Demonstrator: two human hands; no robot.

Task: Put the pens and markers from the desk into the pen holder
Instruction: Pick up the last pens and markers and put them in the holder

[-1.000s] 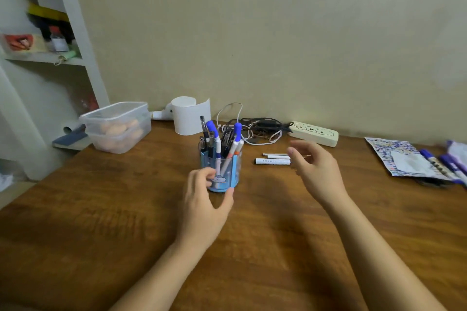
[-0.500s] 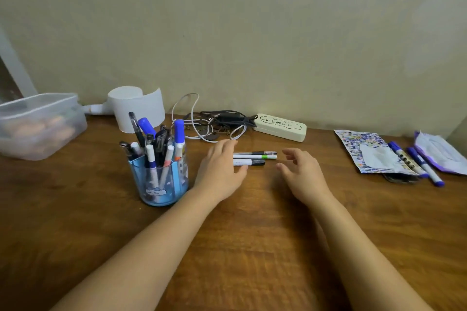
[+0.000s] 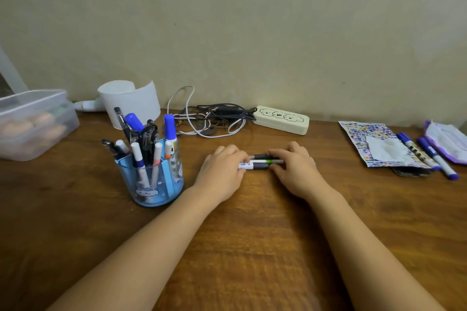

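A blue see-through pen holder [image 3: 154, 182] stands left of centre on the wooden desk, filled with several pens and markers. Three pens [image 3: 260, 161] lie side by side flat on the desk in the middle. My left hand [image 3: 222, 171] curls over their left ends and my right hand [image 3: 295, 166] curls over their right ends, fingers touching the pens from both sides. Two blue-capped markers [image 3: 429, 154] lie at the far right beside a patterned packet.
A clear lidded box [image 3: 32, 121] sits at far left. A white paper roll [image 3: 131, 101], tangled cables [image 3: 209, 118] and a cream power strip [image 3: 281, 120] line the wall. A patterned packet [image 3: 371, 141] and white pouch [image 3: 447, 141] lie at right.
My left hand left the pen holder and moved right to the three pens. My right hand closed in on their other end. The camera view shifted right.
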